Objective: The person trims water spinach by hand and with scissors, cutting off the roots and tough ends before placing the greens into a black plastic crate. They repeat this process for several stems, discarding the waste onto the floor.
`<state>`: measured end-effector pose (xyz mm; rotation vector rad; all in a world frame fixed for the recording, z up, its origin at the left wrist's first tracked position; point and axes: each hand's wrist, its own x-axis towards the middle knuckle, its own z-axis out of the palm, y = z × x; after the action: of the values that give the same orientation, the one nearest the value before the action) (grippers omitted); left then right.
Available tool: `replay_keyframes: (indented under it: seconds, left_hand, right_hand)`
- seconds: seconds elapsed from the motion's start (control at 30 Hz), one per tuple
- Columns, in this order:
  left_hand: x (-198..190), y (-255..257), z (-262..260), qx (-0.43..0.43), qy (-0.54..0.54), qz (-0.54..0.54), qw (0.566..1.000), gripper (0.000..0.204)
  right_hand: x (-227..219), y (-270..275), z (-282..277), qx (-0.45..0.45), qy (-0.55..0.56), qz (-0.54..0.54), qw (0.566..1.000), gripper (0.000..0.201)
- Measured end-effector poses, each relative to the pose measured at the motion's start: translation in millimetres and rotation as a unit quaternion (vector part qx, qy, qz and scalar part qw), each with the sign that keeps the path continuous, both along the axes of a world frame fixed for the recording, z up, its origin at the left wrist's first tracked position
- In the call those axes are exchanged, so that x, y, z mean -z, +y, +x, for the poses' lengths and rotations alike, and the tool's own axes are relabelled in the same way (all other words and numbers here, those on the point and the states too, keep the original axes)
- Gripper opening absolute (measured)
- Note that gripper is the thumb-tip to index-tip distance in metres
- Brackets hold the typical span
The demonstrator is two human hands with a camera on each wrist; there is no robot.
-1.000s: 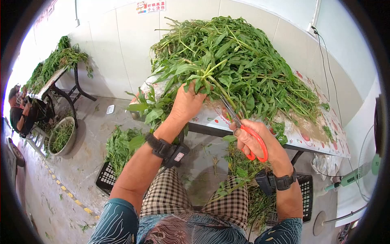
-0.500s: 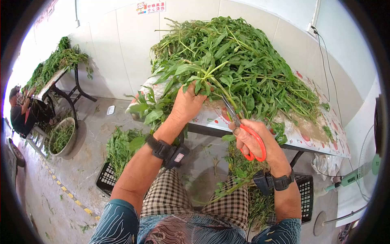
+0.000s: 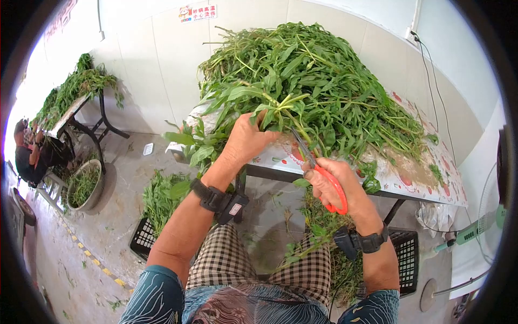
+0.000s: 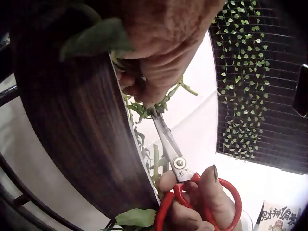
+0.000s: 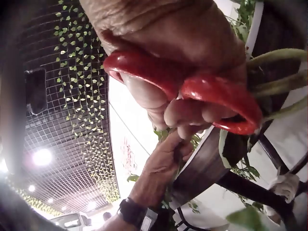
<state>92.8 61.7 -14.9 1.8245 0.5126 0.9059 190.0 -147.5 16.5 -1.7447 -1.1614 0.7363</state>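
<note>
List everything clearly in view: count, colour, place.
Near table: one, patterned white, ahead
Far table: one, black legs, left
Leafy stems: many, green, both tables
Scissors: one, red-handled, centre
Crates: two, black, low
Tub: one, grey, left
Fan: one, green, right
Sign: one, red lettering, top
Vines: several, green, overhead
Seated person: one, dark clothing, left
Wrist cameras: two, black, strapped on
Left grip: one, bare, holding stems
Right grip: one, bare, holding scissors

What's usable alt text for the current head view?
A person's right hand holds red-handled scissors close to a leafy green stem gripped by the left hand, in front of a heap of leafy cut plants on a print-covered table. At far left, another person sits beside a second plant-laden table.
</note>
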Motion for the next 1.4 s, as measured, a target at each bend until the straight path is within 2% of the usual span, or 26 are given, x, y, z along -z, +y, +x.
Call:
replay_keyframes:
  seconds: [0.07, 0.17, 0.27, 0.33, 0.37, 0.5, 0.6, 0.63, 0.67, 0.77, 0.87, 0.93, 1.03, 1.1, 1.13, 1.17, 1.2, 1.23, 1.27, 1.33, 1.4]
  left_hand:
    - [-1, 5, 0, 0.018, 0.039, 0.067, 0.997, 0.025]
    - [0, -1, 0, 0.023, -0.108, 0.027, 0.994, 0.022]
    - [-13, -11, -7, -0.011, -0.130, 0.034, 0.991, 0.020]
    - [11, 10, 1, 0.023, -0.215, 0.165, 0.962, 0.020]
    - [19, 19, 1, 0.007, -0.185, 0.167, 0.968, 0.020]
    - [-16, 3, -10, -0.019, -0.086, 0.072, 0.994, 0.026]
    - [2, 24, -2, -0.005, -0.026, -0.008, 1.000, 0.035]
    - [6, 29, 3, -0.037, -0.046, -0.023, 0.998, 0.032]
    - [12, 32, 5, -0.025, -0.071, -0.055, 0.996, 0.026]
    - [-4, 11, -5, 0.009, -0.136, -0.139, 0.981, 0.019]
    - [-8, 6, -8, 0.041, -0.159, -0.173, 0.971, 0.021]
    - [-10, 7, -10, 0.049, -0.145, -0.169, 0.974, 0.023]
    - [-15, 3, -19, 0.027, -0.097, -0.100, 0.990, 0.024]
    - [-14, -4, -23, 0.024, -0.154, 0.035, 0.987, 0.023]
    - [-14, -6, -26, 0.020, -0.182, 0.103, 0.978, 0.023]
    - [-13, -7, -31, -0.005, -0.160, 0.233, 0.959, 0.023]
    - [-12, -7, -37, -0.042, -0.148, 0.355, 0.922, 0.024]
    - [-22, -22, -41, -0.041, -0.143, 0.342, 0.928, 0.025]
    - [-28, -32, -43, -0.041, -0.139, 0.329, 0.933, 0.026]
    - [-27, -39, -43, -0.029, -0.170, 0.350, 0.921, 0.026]
    - [-28, -45, -42, -0.012, -0.176, 0.337, 0.925, 0.025]
  right_hand:
    - [7, 2, 2, 0.009, 0.002, 0.010, 1.000, 0.032]
    - [7, 1, 4, -0.016, -0.010, 0.003, 1.000, 0.029]
    - [11, 2, 11, -0.031, 0.134, 0.001, 0.991, 0.029]
    - [4, -3, 4, -0.026, 0.015, -0.009, 0.999, 0.029]
    - [2, -4, 2, -0.024, -0.044, -0.014, 0.999, 0.029]
    - [3, -8, 6, -0.053, -0.102, -0.001, 0.993, 0.033]
    - [7, -10, 11, -0.063, -0.163, 0.029, 0.984, 0.036]
    - [6, -13, 11, -0.057, -0.180, 0.020, 0.982, 0.036]
    - [4, -17, 12, -0.052, -0.197, 0.010, 0.979, 0.036]
    - [4, -32, 12, 0.024, -0.215, 0.041, 0.976, 0.038]
    - [14, -35, 8, 0.149, -0.335, 0.083, 0.927, 0.042]
    - [16, -34, 4, 0.184, -0.401, 0.116, 0.890, 0.044]
    - [15, -31, 0, 0.220, -0.475, 0.140, 0.841, 0.042]
    - [14, -32, 3, 0.249, -0.500, 0.166, 0.812, 0.043]
    - [14, -34, 8, 0.266, -0.477, 0.184, 0.817, 0.042]
    - [14, -36, 15, 0.282, -0.453, 0.204, 0.820, 0.042]
    - [13, -36, 19, 0.296, -0.429, 0.225, 0.823, 0.041]
    - [5, -40, 15, 0.284, -0.293, 0.248, 0.879, 0.035]
    - [-3, -45, 12, 0.272, -0.237, 0.295, 0.885, 0.033]
    - [-16, -55, 16, 0.241, -0.121, 0.379, 0.885, 0.028]
    - [-25, -62, 42, 0.201, -0.135, 0.460, 0.854, 0.027]
